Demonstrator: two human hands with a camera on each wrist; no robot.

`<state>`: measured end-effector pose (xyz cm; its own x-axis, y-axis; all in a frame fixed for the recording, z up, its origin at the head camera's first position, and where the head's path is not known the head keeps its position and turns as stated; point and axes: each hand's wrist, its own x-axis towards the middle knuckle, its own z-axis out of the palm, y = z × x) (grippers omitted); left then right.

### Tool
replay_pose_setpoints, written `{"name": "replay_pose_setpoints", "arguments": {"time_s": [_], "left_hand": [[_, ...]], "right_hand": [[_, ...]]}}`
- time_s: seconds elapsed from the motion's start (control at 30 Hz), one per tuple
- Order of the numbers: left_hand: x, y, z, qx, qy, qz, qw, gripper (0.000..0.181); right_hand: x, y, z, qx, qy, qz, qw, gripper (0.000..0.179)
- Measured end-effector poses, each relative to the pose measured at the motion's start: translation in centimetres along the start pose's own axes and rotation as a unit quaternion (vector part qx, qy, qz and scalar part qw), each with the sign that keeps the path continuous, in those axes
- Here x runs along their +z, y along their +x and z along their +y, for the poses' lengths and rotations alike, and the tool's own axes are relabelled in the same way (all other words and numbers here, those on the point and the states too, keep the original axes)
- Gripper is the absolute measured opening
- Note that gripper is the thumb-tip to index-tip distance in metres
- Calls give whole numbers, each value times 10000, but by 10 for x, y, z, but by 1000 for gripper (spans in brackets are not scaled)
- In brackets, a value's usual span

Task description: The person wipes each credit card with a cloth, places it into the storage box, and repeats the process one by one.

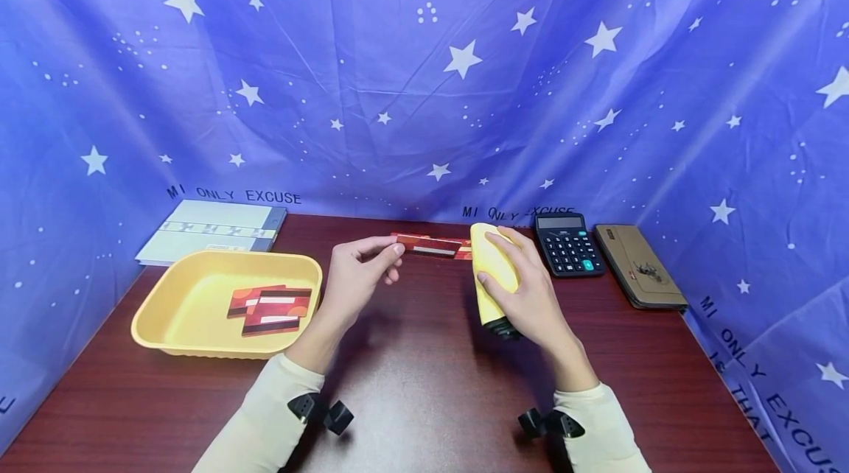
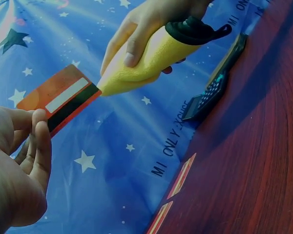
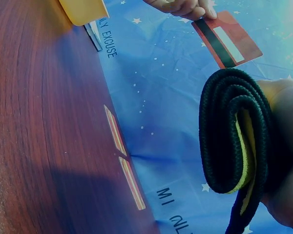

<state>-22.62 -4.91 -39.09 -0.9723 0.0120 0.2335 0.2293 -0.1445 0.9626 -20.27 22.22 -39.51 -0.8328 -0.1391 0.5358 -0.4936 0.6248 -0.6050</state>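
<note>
My left hand [image 1: 351, 278] pinches a red card [image 1: 430, 245] by one end, between thumb and fingers, above the table. The left wrist view shows the card's white strip and dark stripe facing the camera. A rolled yellow cloth [image 1: 492, 278] with black edging [image 3: 212, 131] is gripped in my right hand [image 1: 533, 292]. One end of the cloth is close to the card's free end; whether they touch I cannot tell. Behind the hands, two red cards [image 3: 132, 183] lie flat near the table's far edge, partly hidden in the head view.
On the left stands a yellow basin [image 1: 154, 311] with several red cards [image 1: 275, 311] inside. A white notebook [image 1: 205, 226] lies behind it. Back right are a black calculator [image 1: 569, 248] and a brown case [image 1: 640, 267]. Starry blue fabric [image 1: 398, 75] hangs around the dark red table [image 1: 411, 399].
</note>
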Motion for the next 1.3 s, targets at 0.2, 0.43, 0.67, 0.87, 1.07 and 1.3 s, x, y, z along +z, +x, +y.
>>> {"name": "replay_pose_setpoints", "arguments": {"time_s": [0.2, 0.43, 0.67, 0.87, 1.07, 1.3], "left_hand": [[-1, 0, -1, 227, 596, 292, 9975, 17], [-1, 0, -2, 472, 779, 388, 9951, 15], [0, -1, 0, 14, 649, 346, 9973, 20], [1, 1, -3, -152, -224, -1, 9996, 29], [-1, 3, -6, 73, -483, -219, 9986, 42], [0, 2, -9, -118, -405, -249, 9988, 43]], "right_hand": [[0, 0, 1, 43, 31, -39, 10000, 63], [1, 0, 1, 28, 61, -36, 10000, 63], [1, -1, 2, 0, 60, -25, 10000, 63], [1, -1, 1, -10, 86, -38, 10000, 64], [1, 2, 0, -33, 81, -38, 10000, 64], [2, 1, -2, -28, 6, 22, 10000, 64]]}}
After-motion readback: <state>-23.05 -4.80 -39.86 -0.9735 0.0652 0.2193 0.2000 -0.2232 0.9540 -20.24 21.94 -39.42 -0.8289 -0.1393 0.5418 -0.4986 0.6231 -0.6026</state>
